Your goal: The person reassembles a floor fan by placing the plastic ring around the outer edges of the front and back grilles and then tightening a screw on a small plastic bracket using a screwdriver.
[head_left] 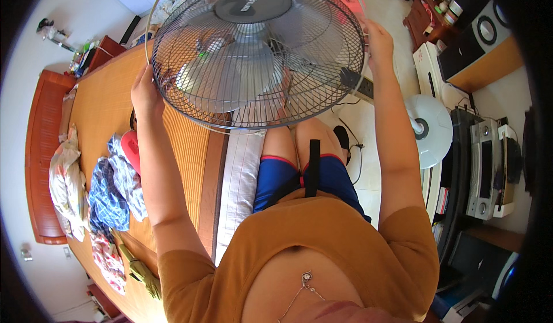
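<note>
A round wire fan grille (pixel 259 52) with a dark hub cap fills the upper middle of the view, and grey fan blades (pixel 230 75) show through it. My left hand (pixel 145 95) grips the grille's left rim. My right hand (pixel 377 38) grips the right rim. A thin pale ring (pixel 151 17) runs around the grille's edge. The fan is held up over my knees (pixel 299 136), which are in blue shorts.
A bed with a woven mat (pixel 109 104) lies to the left, with a pile of clothes (pixel 109 190) on it. A white round fan base (pixel 429 130), a power strip (pixel 357 84) and shelves of audio gear (pixel 487 167) stand on the right.
</note>
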`<state>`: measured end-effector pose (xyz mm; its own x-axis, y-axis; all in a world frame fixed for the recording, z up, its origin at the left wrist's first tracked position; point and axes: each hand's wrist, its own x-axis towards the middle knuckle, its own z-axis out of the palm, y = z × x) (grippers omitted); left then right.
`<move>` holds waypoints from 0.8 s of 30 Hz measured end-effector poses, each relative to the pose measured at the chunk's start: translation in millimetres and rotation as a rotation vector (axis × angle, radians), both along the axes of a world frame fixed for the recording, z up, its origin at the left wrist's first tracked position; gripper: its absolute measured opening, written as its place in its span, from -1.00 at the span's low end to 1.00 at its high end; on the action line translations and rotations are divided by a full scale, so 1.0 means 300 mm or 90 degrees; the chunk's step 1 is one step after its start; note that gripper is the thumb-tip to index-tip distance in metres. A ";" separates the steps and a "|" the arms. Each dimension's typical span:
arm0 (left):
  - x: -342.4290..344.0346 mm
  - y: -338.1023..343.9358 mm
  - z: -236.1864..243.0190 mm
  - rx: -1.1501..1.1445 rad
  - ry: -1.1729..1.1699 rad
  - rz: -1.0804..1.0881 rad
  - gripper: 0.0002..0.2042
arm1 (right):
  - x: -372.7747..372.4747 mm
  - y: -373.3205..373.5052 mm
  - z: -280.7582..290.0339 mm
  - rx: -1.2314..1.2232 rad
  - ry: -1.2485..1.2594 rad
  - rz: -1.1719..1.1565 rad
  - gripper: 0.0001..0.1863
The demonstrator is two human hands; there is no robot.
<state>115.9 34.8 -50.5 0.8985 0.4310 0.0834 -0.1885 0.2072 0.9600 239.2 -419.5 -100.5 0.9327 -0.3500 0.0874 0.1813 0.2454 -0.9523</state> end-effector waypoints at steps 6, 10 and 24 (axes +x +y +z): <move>0.012 -0.005 0.058 0.195 0.100 0.138 -0.78 | 0.066 -0.103 0.043 -0.134 0.052 0.096 -0.71; 0.010 0.045 0.086 0.199 0.135 0.125 -0.80 | 0.090 -0.127 0.071 -0.226 0.117 0.142 -0.73; -0.030 0.026 0.107 0.231 0.132 0.099 -0.77 | -0.016 -0.183 0.026 -0.264 0.162 0.185 -0.70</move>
